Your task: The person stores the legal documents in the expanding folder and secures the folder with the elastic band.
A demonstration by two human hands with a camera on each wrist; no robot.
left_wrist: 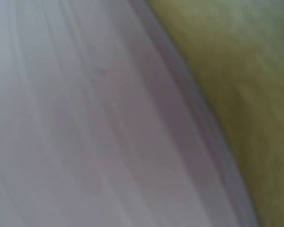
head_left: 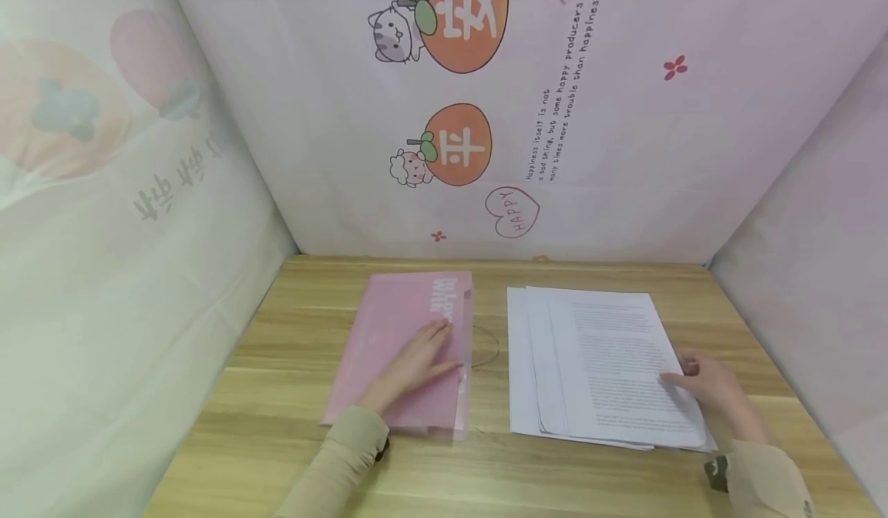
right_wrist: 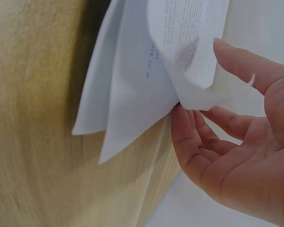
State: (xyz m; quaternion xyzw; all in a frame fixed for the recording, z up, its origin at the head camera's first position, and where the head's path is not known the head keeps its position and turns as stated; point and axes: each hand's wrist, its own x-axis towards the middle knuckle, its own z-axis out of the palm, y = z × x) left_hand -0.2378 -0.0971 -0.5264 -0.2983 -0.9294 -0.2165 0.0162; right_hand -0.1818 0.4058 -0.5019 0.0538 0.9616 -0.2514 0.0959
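A pink folder (head_left: pixel 395 333) with white lettering lies on the left side of the table. My left hand (head_left: pixel 419 356) rests on top of it, palm down with fingers extended near its right edge. In the blurred left wrist view, the folder (left_wrist: pixel 94 118) fills most of the frame. To the right lies a loose stack of printed sheets (head_left: pixel 610 364), their edges staggered. My right hand (head_left: pixel 714 387) holds its right edge, thumb above and curled fingers below. Seen from the right wrist, sheet corners (right_wrist: pixel 142 104) fan apart and one bends over the fingers (right_wrist: pixel 189 142).
A wooden table (head_left: pixel 555 479) carries both things. A thin, curved cord-like loop (head_left: pixel 496 346) shows beside the folder's right edge. Printed cloth walls (head_left: pixel 610 117) enclose the table at the back and both sides. A dark band (head_left: pixel 717 473) sits at my right cuff.
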